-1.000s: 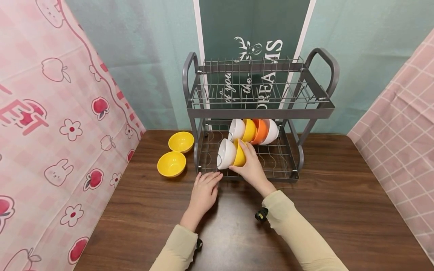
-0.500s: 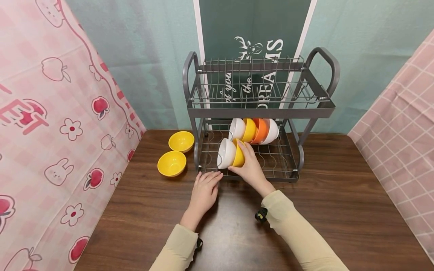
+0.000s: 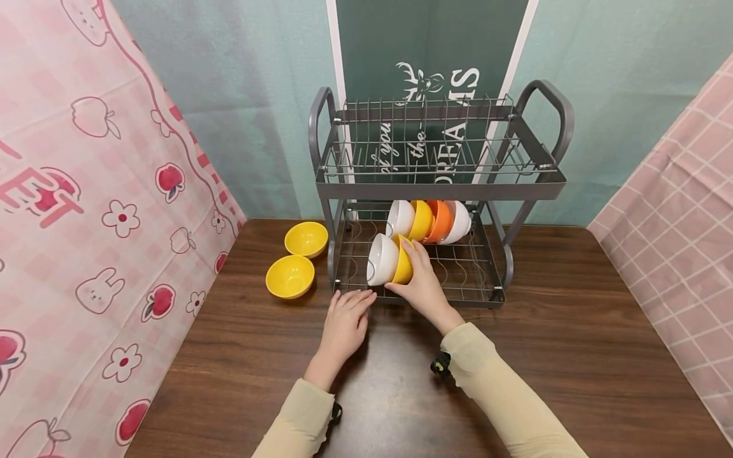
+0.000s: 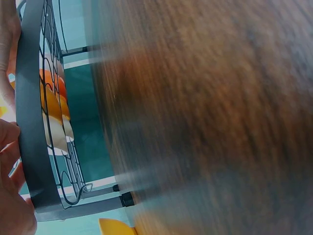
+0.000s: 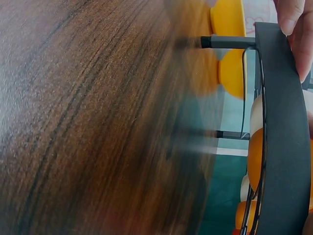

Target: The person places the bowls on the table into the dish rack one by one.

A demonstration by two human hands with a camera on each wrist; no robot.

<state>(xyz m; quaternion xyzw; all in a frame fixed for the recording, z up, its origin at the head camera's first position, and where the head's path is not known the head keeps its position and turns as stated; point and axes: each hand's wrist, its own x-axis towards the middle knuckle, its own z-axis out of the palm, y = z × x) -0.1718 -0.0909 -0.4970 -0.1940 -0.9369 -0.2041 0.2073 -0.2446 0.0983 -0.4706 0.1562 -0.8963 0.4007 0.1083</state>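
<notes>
My right hand [image 3: 422,285] grips a yellow bowl [image 3: 403,266] between thumb and fingers at the front of the rack's lower tier. The bowl stands on its side, against a white bowl [image 3: 382,259] on its left. Behind them leans a row of tilted bowls: white [image 3: 400,218], yellow [image 3: 422,219], orange [image 3: 439,221] and white [image 3: 460,222]. My left hand [image 3: 346,323] rests by the rack's lower front edge, fingers extended; in the left wrist view its fingertips touch the dark front bar [image 4: 32,117]. The wires beneath the held bowl are partly hidden.
The grey two-tier dish rack [image 3: 441,191] stands on a brown wooden table [image 3: 572,343]. Left of it, two yellow bowls [image 3: 290,277] sit upright, mouths up. Its upper wire tier and side handles [image 3: 564,121] overhang the bowls. Patterned cloths hang around the table.
My right hand and the yellow bowl have shifted very slightly left, toward the white bowl. The left hand stays in place.
</notes>
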